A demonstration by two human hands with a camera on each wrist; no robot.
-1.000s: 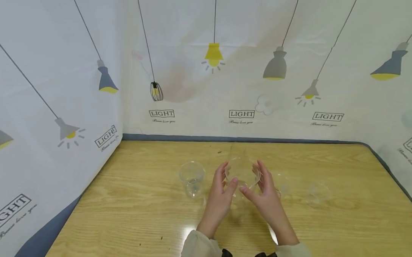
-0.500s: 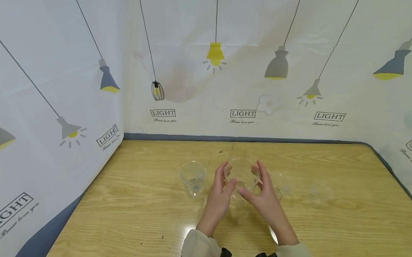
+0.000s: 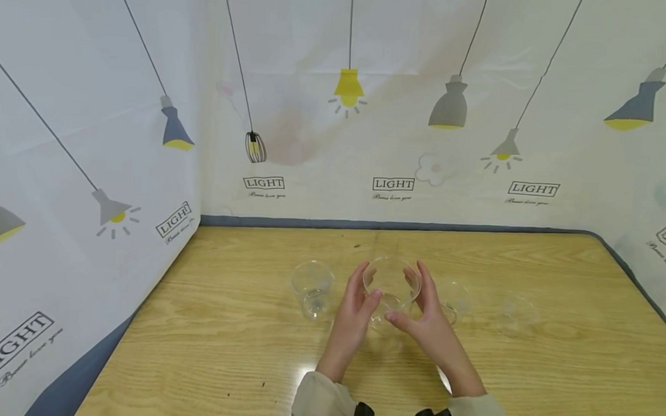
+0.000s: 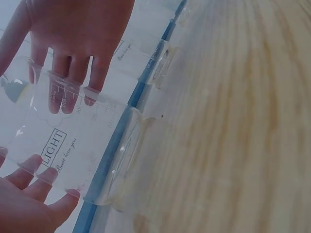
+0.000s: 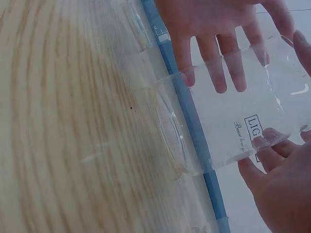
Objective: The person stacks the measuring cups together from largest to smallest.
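Observation:
A large clear measuring beaker with printed volume marks is upright at the middle of the wooden table. My left hand holds its left side, fingers along the wall and thumb toward the near side. The right hand holds the opposite side in the same way. In the left wrist view the beaker's wall shows the fingers pressed to it from both sides. Its base is at the table surface in the right wrist view; whether it fully touches I cannot tell.
Left of the hands stands another clear beaker. To the right are two smaller clear vessels, one close to the right hand and one farther off. A lamp-printed cloth wall borders the table's back.
Both hands stay around the beaker, which hardly shifts. Its rim shows more plainly than a second ago, and the right thumb sits slightly lower.

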